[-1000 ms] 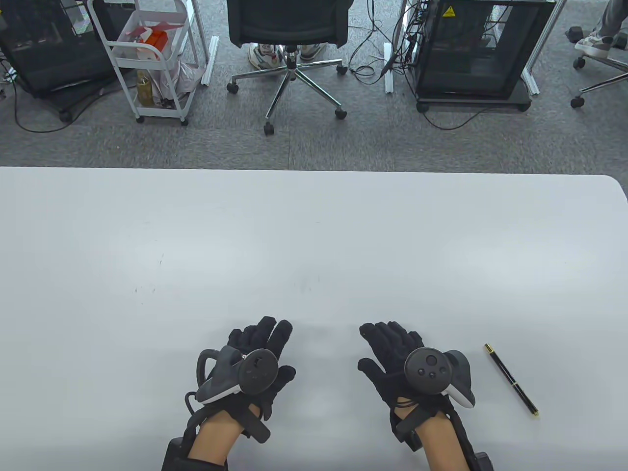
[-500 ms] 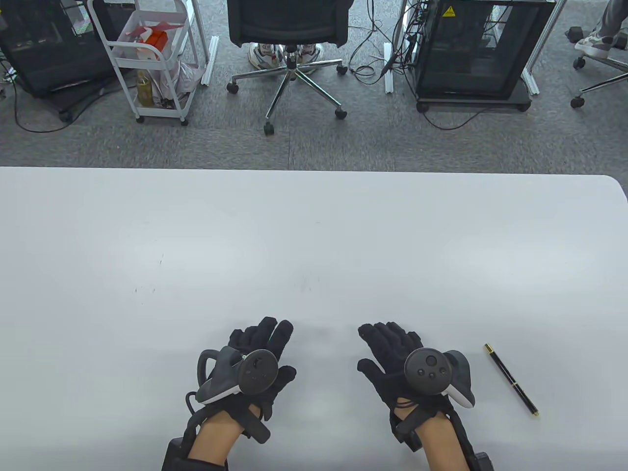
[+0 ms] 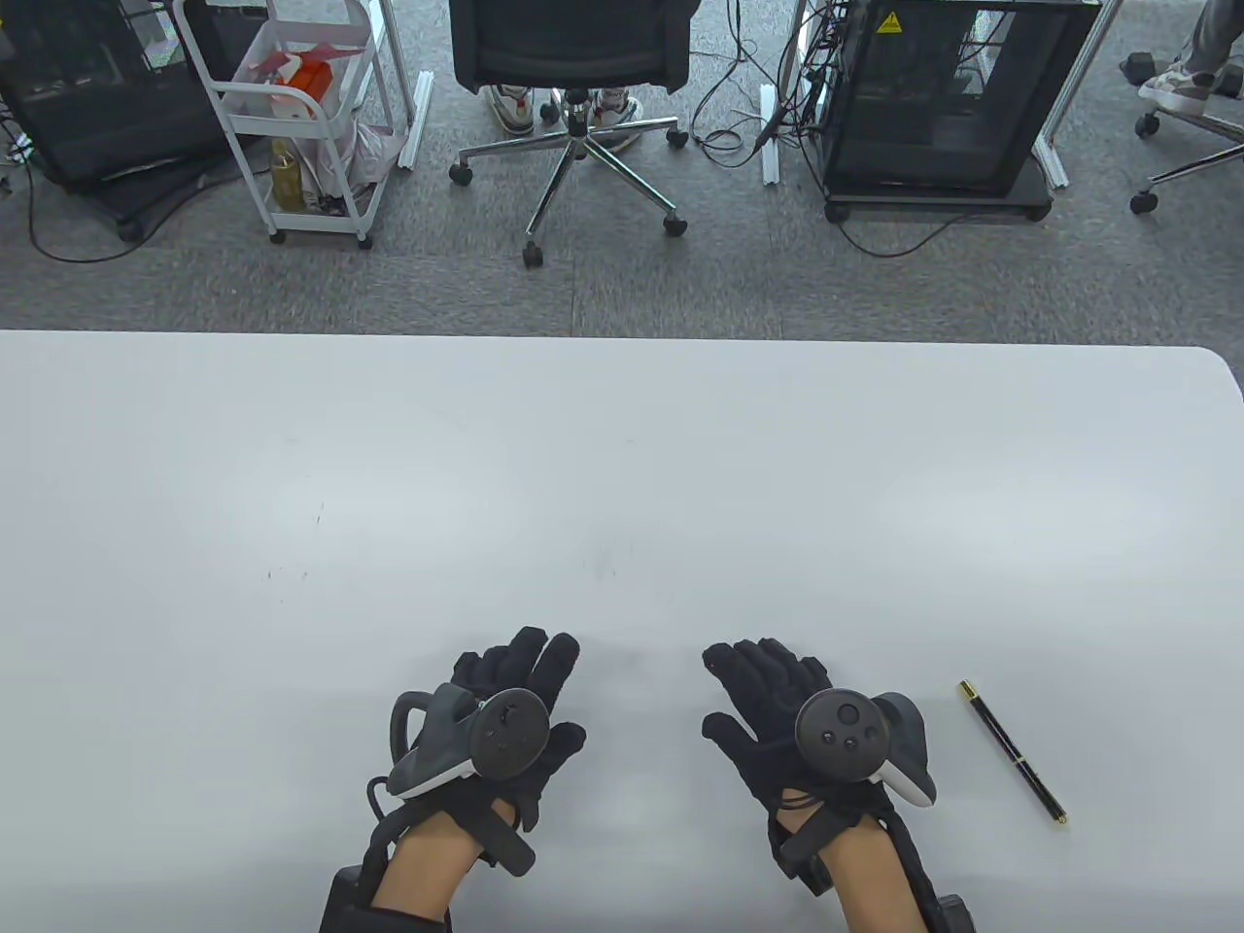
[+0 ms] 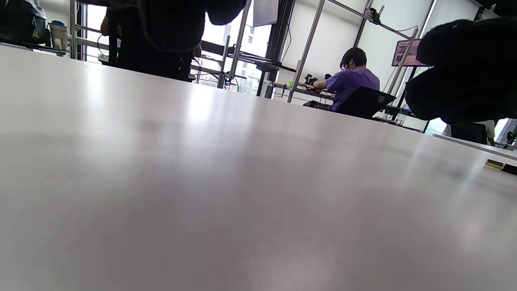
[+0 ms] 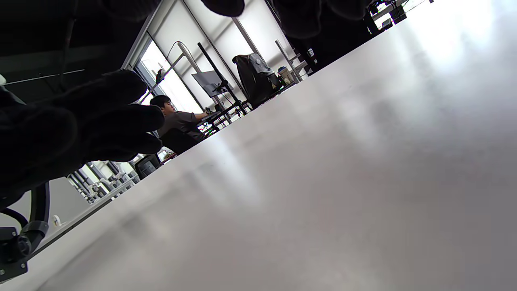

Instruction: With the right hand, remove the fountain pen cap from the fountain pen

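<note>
A black fountain pen point(image 3: 1012, 751) with gold trim lies capped on the white table point(image 3: 622, 466), slanting from upper left to lower right, near the front right. Its gold end shows at the right edge of the left wrist view point(image 4: 500, 165). My right hand point(image 3: 768, 690) rests flat on the table, palm down and empty, a short way left of the pen. My left hand point(image 3: 520, 675) rests flat and empty further left. In the left wrist view my right hand point(image 4: 464, 72) shows as a dark shape at the upper right. In the right wrist view my left hand point(image 5: 80, 121) shows at the left.
Beyond the table's far edge stand an office chair point(image 3: 573, 58), a white cart point(image 3: 292, 117) and a black cabinet point(image 3: 943, 97). The table's right far corner is rounded point(image 3: 1220, 369).
My right hand has shifted very slightly to the left. The pen and my left hand have not moved.
</note>
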A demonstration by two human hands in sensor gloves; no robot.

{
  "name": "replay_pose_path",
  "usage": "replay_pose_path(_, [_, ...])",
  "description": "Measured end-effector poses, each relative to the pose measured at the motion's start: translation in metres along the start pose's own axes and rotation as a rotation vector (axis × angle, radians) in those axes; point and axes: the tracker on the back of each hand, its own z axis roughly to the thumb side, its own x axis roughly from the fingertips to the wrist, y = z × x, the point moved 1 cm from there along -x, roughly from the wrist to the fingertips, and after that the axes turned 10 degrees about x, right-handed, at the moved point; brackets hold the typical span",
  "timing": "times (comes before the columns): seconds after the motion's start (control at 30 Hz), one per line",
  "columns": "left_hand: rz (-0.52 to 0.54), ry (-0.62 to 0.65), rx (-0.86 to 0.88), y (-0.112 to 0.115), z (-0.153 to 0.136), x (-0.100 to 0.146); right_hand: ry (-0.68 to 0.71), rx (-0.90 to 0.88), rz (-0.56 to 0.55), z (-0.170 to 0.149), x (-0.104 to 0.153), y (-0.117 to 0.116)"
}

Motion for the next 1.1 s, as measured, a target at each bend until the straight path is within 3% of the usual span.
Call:
replay_pose_path(0.3, [0.025,-0.028,0.032,-0.005,-0.007,0.002,-0.021,-0.019,-0.043,-0.008,0.003,0.011])
replay_pose_path(0.53, [0.028,-0.029,0.037,-0.007,-0.007,0.002,-0.114,0.139,-0.13,-0.025,0.012,0.035])
replay_pose_path(0.73, [0.039,-0.028,0.049,-0.009,-0.008,0.003,-0.317,0.265,-0.169,-0.056,0.032,0.058])
replay_pose_path(0.93, [0.044,-0.032,0.056,-0.011,-0.009,0.005,-0.606,0.384,-0.152,-0.092,0.058,0.072])
replay_pose_path(1.1, [0.046,-0.031,0.066,-0.011,-0.01,0.004,-0.807,0.371,-0.115,-0.116,0.078,0.076])
